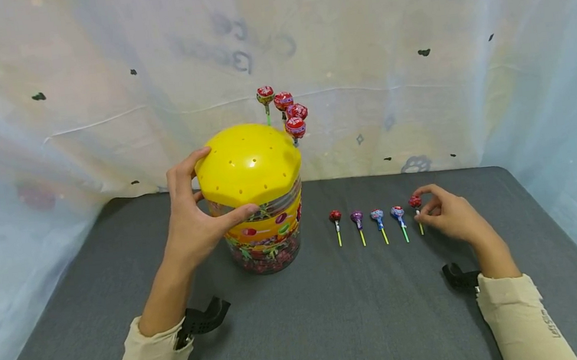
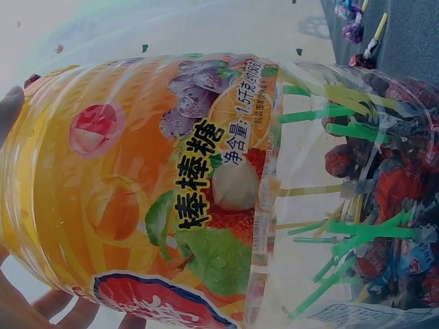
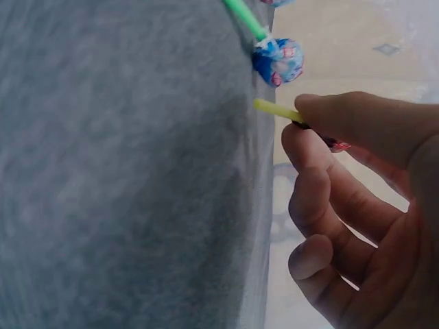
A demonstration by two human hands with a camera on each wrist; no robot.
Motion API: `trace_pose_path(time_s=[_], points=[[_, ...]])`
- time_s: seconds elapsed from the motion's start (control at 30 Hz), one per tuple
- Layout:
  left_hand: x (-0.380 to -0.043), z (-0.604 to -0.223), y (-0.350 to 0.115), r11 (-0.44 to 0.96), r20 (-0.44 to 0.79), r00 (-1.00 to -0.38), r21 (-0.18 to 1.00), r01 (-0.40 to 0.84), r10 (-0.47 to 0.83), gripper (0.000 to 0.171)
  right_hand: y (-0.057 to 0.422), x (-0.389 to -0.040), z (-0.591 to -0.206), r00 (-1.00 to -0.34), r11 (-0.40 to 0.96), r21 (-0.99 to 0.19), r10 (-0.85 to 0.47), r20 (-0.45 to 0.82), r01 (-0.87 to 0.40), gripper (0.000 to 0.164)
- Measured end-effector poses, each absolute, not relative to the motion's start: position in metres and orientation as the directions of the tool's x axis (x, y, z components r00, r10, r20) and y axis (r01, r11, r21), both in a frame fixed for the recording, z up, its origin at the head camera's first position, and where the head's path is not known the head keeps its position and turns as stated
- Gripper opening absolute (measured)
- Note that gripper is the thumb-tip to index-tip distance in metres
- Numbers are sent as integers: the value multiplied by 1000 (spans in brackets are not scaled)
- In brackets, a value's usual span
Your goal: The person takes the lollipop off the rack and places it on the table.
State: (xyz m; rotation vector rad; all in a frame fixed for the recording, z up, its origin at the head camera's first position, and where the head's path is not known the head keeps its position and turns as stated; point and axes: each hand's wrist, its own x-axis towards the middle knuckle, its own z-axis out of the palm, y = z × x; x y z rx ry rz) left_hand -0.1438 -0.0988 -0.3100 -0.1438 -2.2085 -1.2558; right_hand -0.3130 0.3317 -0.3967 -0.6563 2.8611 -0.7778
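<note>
Right hand (image 1: 450, 215) pinches red lollipop (image 1: 415, 201) — lollipop row (image 1: 377, 215) between it and jar (image 1: 273, 208).

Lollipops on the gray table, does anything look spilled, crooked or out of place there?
Nothing stands out. Four lollipops lie in a tidy row on the gray table, heads on the far side, no spill visible. A fifth lollipop, at the right end, is pinched in the right hand.

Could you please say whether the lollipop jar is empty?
Not empty: the lollipop jar shows wrapped lollipops through its clear lower wall.
</note>
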Motion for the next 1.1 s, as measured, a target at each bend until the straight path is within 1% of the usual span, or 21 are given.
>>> trace_pose_path(time_s=[0.13,0.37,0.63,1.1], points=[[-144,-310,-98,553,537,-822,750,364,-187,95,334,-315,-402,-895,779,-502,-445,-22,-375,45],[-143,-310,-99,552,537,-822,750,363,-190,95,335,-318,-408,-878,765,-512,-477,-43,-391,46],[-142,-310,-99,551,540,-820,749,367,-188,95,335,-317,-407,-883,766,-518,-468,-41,-382,46],[-144,-310,-98,549,546,-818,747,376,-183,94,336,-317,-405,-892,777,-515,-449,-49,-363,51]])
